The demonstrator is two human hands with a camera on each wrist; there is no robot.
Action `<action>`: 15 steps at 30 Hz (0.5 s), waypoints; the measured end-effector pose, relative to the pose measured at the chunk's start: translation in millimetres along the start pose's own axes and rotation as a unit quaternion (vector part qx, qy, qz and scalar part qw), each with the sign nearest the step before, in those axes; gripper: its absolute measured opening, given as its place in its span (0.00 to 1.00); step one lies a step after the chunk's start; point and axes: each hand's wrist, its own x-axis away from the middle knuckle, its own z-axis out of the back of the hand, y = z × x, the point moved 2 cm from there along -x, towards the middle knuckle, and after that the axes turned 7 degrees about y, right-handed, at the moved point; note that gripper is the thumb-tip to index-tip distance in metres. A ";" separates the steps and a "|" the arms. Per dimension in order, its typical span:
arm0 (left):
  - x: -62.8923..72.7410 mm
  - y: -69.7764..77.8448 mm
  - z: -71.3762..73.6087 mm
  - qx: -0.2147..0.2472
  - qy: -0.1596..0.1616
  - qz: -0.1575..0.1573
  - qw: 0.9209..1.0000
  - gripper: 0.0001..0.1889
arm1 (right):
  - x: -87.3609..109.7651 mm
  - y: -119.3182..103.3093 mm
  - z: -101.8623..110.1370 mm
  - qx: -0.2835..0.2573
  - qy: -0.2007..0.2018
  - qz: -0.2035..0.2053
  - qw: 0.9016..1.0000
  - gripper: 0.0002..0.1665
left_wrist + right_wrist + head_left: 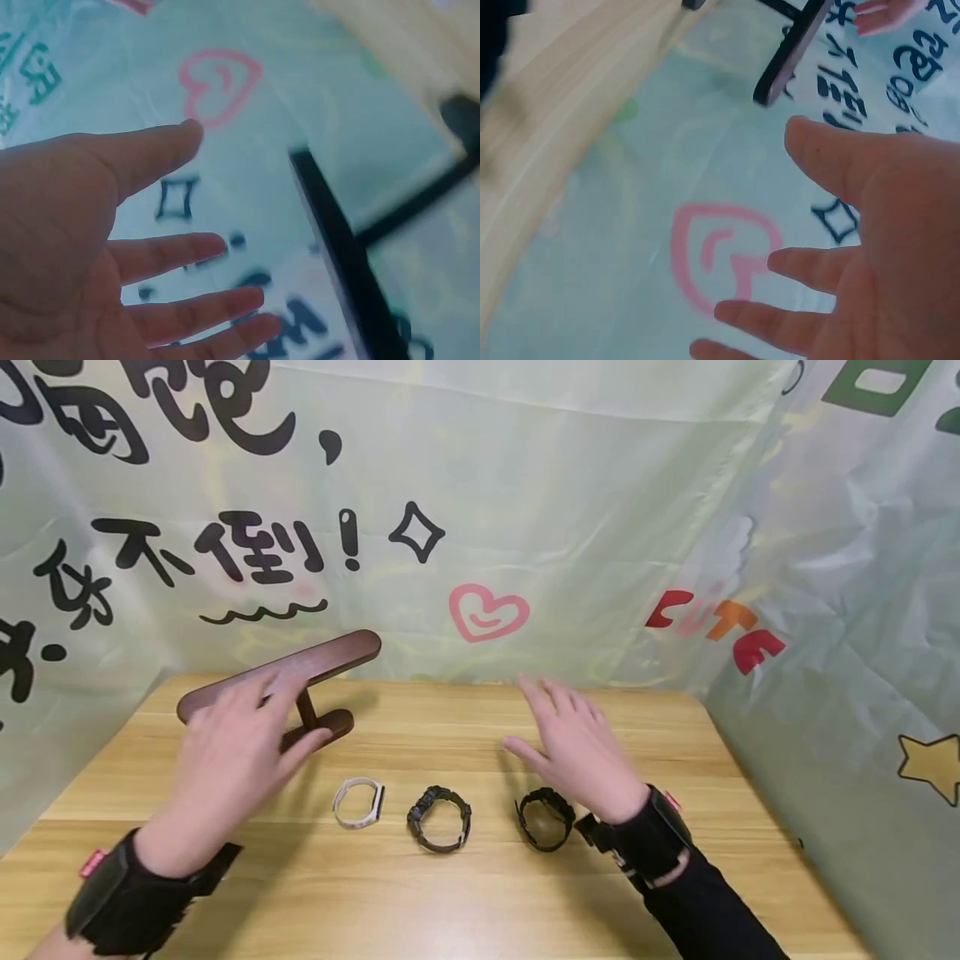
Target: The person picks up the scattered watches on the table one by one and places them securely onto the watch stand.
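My left hand [236, 735] hovers at the left with its fingers spread, overlapping a dark brown wooden T-shaped stand [341, 653] in the head view. In the left wrist view the stand's bar [337, 240] shows beyond the fingertips, apart from them. Over the right part of the table my right hand [573, 743] is held up, fingers extended and nothing in them. Below the hands lie a white wristband [376, 806] with a dark face, a chunky black watch [417, 814] and another black watch [558, 804], each with its strap looped.
The wooden table [450, 910] ends at a pale green printed cloth [585, 527] that hangs behind it and along both sides. Black wrist straps [648, 839] with small devices sit on both wrists.
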 end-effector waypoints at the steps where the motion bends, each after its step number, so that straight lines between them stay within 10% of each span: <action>1: 0.5 -8.0 4.3 -0.003 0.004 0.002 1.000 0.39 | -9.2 -6.0 -1.6 -0.002 -0.003 0.009 1.000 0.51; 8: 6.1 -62.7 23.1 -0.026 0.001 0.055 0.998 0.37 | -82.0 -45.7 -25.0 -0.008 -0.009 0.074 0.997 0.44; 15: 12.4 -99.4 23.7 -0.011 -0.073 0.122 0.990 0.40 | -136.3 -78.7 -52.8 -0.035 -0.038 0.077 0.996 0.39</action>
